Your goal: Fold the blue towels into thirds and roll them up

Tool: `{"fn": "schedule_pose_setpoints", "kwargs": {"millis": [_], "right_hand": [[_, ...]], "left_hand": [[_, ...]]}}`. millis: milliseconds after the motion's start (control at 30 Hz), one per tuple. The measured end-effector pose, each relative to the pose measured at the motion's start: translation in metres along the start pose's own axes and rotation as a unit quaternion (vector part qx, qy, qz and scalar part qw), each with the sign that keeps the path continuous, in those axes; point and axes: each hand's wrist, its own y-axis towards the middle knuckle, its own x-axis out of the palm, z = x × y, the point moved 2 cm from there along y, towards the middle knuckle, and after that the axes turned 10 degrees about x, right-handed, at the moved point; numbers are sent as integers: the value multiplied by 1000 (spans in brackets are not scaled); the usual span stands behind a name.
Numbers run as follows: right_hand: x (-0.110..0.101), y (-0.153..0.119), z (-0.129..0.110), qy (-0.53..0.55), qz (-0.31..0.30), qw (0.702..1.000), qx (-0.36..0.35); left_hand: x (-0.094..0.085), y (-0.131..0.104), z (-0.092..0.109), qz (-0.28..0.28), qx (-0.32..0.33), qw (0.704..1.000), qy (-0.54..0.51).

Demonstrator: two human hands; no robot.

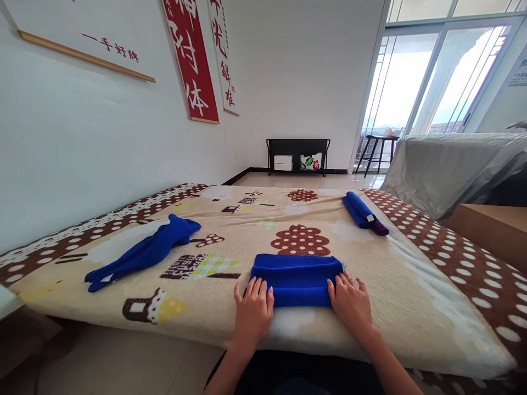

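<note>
A blue cloth (pixel 296 278), folded lengthwise into a flat band, lies on the patterned bed cover near its front edge. My left hand (pixel 255 307) rests on the cloth's left end, fingers spread and curved over the top. At the opposite end, my right hand (pixel 352 299) touches the corner with its fingers apart; a small pale tag shows beside the fingertips. A crumpled blue cloth (pixel 152 247) lies loosely to the left. Farther off on the right sits a rolled blue cloth (pixel 360 209) with a purple end and a white label.
The beige bed cover (pixel 247 323) has a brown polka-dot border. A wall runs along the left, with hanging scrolls (pixel 193 60). Beyond the bed stand a black rack (pixel 298 147) and a stool (pixel 376 151). At right are a plastic-covered piece (pixel 444 164) and a cardboard box (pixel 489 230).
</note>
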Motion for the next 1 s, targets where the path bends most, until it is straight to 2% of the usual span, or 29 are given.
{"fn": "schedule_pose_setpoints", "kwargs": {"millis": [100,167,233,333,467,567,633,700,800,867,933,1000], "right_hand": [[-5,-4,-32,57,-46,995,-71],[-4,-6,-53,95,-92,984,-124],[-2,-5,-63,105,-115,978,-142],[3,2,-52,73,-105,988,-88],[6,14,-11,10,-86,996,13],[3,14,4,-19,-70,997,30],[0,11,-2,-23,-51,998,23],[-1,6,-19,3,-51,999,-9],[1,0,-52,75,-97,987,-100],[4,0,-66,94,-122,979,-132],[6,5,-68,84,-125,982,-118],[7,13,-57,68,-118,987,-81]], "left_hand": [[2,14,28,-32,22,999,-25],[5,24,45,-76,78,992,-63],[8,32,52,-112,131,981,-93],[9,34,38,-122,136,979,-93],[3,21,-6,-95,29,994,-34],[-2,12,-22,-75,-20,997,7],[-4,13,-15,-65,-16,998,18],[-3,19,2,-77,13,997,-3],[6,33,31,-135,93,984,-72],[11,43,42,-165,132,972,-100],[14,50,41,-174,134,970,-106],[14,51,30,-169,110,974,-99]]}}
